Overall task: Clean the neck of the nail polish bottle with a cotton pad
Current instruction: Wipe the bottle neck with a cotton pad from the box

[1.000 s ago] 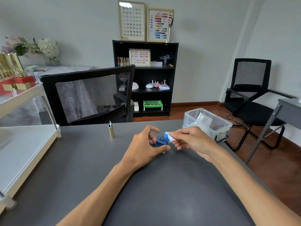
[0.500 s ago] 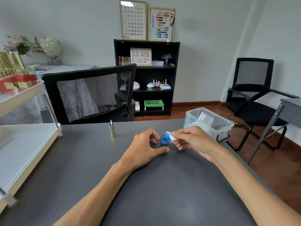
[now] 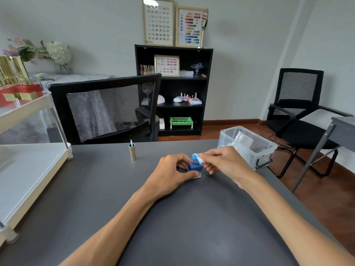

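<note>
Gray counter (image 3: pixel 96 198): my left hand (image 3: pixel 169 175) fingers grip the blue bottle (image 3: pixel 195 167); my right hand (image 3: pixel 224 162) fingers pinch a blue-stained cotton pad (image 3: pixel 197 158) on its neck.

Hidden behind the left hand (image 3: pixel 169 174) the near-left side of the nail polish bottle (image 3: pixel 195 167), masked by the cotton pad (image 3: pixel 197 158) much of its neck, unreadable the label on the clear bin (image 3: pixel 249 144) at the table's (image 3: pixel 96 189) far-right edge.

A small blue nail polish bottle (image 3: pixel 195 167) is stood upright, uncapped; a blue-stained white cotton pad (image 3: pixel 197 158) is pressed against its neck.
</note>
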Motion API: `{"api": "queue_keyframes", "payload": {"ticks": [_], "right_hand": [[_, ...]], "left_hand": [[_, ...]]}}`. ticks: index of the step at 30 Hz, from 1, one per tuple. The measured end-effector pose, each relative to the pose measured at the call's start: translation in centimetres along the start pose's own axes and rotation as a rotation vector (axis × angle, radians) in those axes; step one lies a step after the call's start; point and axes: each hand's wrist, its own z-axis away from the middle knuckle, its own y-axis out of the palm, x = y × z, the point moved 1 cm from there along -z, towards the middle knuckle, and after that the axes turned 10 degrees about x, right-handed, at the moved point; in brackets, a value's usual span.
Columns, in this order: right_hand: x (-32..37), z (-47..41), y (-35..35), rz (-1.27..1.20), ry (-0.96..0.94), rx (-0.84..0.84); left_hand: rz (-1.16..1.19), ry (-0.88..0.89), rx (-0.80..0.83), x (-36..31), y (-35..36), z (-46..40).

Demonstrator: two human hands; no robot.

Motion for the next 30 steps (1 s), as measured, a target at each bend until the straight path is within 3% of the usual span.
{"api": "queue_keyframes", "payload": {"ticks": [14, 22, 30], "right_hand": [[0.8, 1.2, -1.0, 0.042, 0.009, 0.113], [1.0, 0.6, -0.1, 0.104, -0.037, 0.033], [1.4, 1.6, -1.1, 0.035, -0.001, 0.16]], "left_hand": [[0.081, -0.028, 0.059, 0.0, -0.3, -0.3], [0.079, -0.022, 0.112, -0.2, -0.6, -0.3], [0.072, -0.017, 0.115, -0.1, -0.6, -0.2]]}}
